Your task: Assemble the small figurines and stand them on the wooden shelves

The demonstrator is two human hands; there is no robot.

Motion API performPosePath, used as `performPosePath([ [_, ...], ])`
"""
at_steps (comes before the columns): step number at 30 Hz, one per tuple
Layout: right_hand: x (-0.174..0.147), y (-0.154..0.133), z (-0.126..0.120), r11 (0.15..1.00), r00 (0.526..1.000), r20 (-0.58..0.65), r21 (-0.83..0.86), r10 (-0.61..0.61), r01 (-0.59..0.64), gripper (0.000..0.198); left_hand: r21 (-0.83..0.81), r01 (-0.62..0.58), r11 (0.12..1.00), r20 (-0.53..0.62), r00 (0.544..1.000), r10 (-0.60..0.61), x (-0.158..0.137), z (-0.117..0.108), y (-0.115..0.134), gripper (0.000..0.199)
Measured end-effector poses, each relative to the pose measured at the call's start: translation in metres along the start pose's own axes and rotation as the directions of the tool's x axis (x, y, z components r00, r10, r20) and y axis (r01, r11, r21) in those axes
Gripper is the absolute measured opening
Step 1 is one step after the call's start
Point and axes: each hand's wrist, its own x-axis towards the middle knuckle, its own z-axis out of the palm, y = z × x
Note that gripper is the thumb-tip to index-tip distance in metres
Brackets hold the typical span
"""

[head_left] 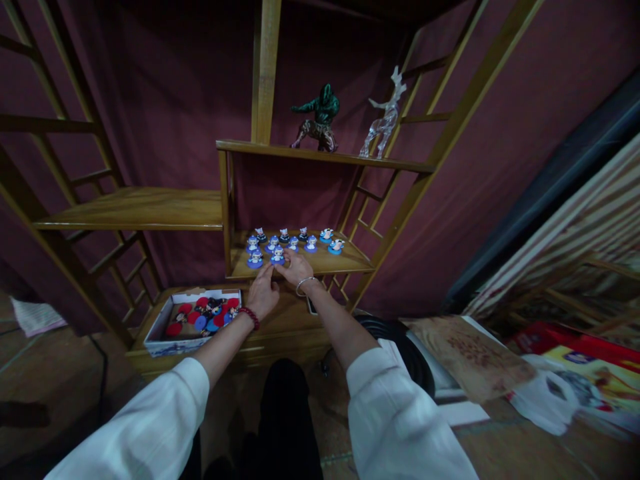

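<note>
The right hand [299,269] and left hand [264,295] come together at a purple-based figurine [277,253] near the front edge of the small wooden shelf [350,264], beside similar figurines [255,258]; whether either hand's fingers pinch it or merely touch it, I cannot tell

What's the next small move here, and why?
Probably ease the left hand and right hand off the purple-based figurine at their fingertips: it looks upright on the shelf, roughly in line with the front figurine to its left, and more pieces lie in the box.
</note>
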Motion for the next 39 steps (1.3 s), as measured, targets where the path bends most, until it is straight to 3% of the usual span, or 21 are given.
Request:
performPosePath([
  [39,-0.0029,-0.0035,-0.0009,1.000,1.000,-0.014,-0.022,0.012,-0.012,0.048,0.026,-0.032,0.999,0.017,0.999,0.032,0.0019,-0.0023,-0.0032,0.050],
])
